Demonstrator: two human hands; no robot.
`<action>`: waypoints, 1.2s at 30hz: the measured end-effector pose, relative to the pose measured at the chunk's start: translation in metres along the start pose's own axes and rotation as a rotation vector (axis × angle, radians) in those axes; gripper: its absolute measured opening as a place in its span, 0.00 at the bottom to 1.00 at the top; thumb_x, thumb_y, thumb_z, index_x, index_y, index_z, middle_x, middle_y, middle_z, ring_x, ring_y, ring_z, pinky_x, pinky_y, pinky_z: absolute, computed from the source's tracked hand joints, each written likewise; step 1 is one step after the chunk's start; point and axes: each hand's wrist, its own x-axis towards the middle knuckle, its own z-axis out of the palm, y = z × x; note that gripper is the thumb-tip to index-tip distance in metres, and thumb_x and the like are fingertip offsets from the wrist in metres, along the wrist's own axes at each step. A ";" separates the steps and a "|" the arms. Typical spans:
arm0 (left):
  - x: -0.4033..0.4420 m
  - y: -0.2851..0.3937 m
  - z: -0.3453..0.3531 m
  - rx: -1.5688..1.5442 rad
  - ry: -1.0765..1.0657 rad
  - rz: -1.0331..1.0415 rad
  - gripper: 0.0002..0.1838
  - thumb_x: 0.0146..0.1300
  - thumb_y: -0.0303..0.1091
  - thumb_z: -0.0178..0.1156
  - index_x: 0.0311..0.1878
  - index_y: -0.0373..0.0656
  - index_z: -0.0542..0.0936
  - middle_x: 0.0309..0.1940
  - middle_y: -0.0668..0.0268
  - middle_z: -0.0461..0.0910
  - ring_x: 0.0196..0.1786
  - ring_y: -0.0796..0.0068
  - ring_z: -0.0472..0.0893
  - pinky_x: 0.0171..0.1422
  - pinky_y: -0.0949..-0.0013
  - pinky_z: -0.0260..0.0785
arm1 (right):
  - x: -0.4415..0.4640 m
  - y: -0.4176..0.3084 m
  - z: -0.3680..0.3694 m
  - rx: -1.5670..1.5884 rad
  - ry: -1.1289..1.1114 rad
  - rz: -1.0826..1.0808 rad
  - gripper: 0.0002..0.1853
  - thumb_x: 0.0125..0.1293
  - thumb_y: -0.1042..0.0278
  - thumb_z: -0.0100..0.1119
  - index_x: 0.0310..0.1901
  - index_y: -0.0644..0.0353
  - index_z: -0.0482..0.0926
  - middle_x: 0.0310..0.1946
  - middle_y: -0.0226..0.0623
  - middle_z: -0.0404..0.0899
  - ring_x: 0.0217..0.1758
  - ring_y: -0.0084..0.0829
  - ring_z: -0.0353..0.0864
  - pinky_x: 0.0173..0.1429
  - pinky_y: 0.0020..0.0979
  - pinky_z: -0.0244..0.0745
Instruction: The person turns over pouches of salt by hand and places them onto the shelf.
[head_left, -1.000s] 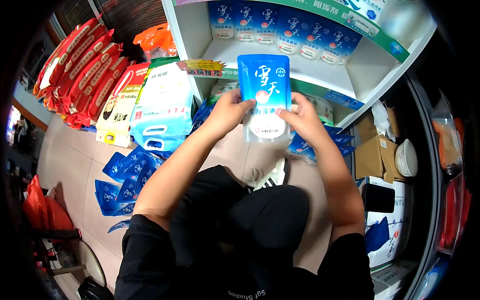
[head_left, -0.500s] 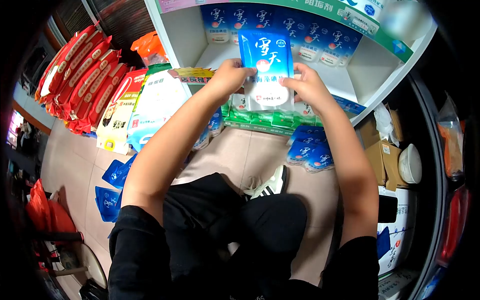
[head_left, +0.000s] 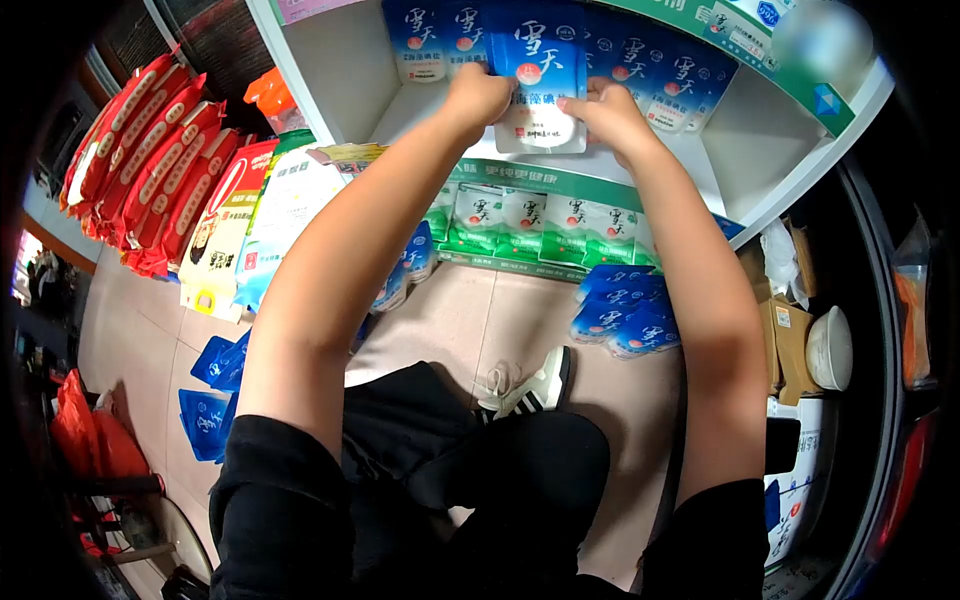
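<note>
A blue-and-white bag of salt [head_left: 538, 85] stands upright between my two hands at the front of the white shelf [head_left: 425, 112]. My left hand [head_left: 478, 98] grips its left edge, fingers closed. On the opposite edge, my right hand [head_left: 608, 115] pinches it, thumb on the front face. Behind it, matching salt bags line the shelf, some at the left [head_left: 418, 42] and others at the right [head_left: 683, 88]. The held bag partly hides that row.
Green packets [head_left: 527, 222] fill the lower tier. Blue bags lie on the floor at the right [head_left: 628, 312] and left [head_left: 207, 420]. Red packages [head_left: 135, 165] are stacked at the left, near large rice-type sacks [head_left: 285, 220]. A cardboard box [head_left: 790, 340] and white bowl [head_left: 828, 348] stand right.
Both hands have carried the salt bag up and forward, closer to the row on the shelf. The view has shifted a little, showing more of the green packets.
</note>
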 end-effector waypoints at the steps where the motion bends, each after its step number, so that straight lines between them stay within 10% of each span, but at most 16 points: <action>1: 0.007 -0.004 0.002 -0.001 -0.002 0.001 0.16 0.56 0.31 0.54 0.46 0.33 0.71 0.33 0.60 0.76 0.34 0.69 0.76 0.37 0.65 0.70 | 0.007 0.003 0.001 -0.016 0.039 -0.032 0.31 0.52 0.69 0.60 0.55 0.73 0.60 0.39 0.46 0.76 0.37 0.32 0.77 0.34 0.28 0.73; 7: 0.041 -0.029 0.006 0.105 0.126 0.037 0.16 0.54 0.29 0.55 0.46 0.33 0.71 0.32 0.59 0.76 0.31 0.72 0.73 0.33 0.68 0.66 | 0.057 0.035 0.017 -0.064 0.099 -0.105 0.24 0.51 0.69 0.60 0.49 0.68 0.67 0.38 0.45 0.77 0.41 0.35 0.77 0.40 0.31 0.72; 13: 0.075 -0.053 0.006 0.256 0.208 0.145 0.17 0.50 0.33 0.56 0.42 0.33 0.74 0.40 0.49 0.76 0.45 0.53 0.76 0.49 0.64 0.66 | 0.089 0.046 0.025 -0.417 0.160 -0.126 0.29 0.49 0.62 0.61 0.53 0.61 0.66 0.46 0.48 0.73 0.49 0.44 0.73 0.54 0.36 0.67; 36: 0.104 -0.071 0.017 0.297 0.435 0.374 0.17 0.46 0.32 0.60 0.38 0.31 0.72 0.34 0.48 0.77 0.39 0.51 0.77 0.44 0.61 0.68 | 0.101 0.043 0.054 -0.770 0.407 0.023 0.24 0.56 0.53 0.53 0.45 0.66 0.71 0.36 0.46 0.78 0.42 0.44 0.77 0.45 0.39 0.71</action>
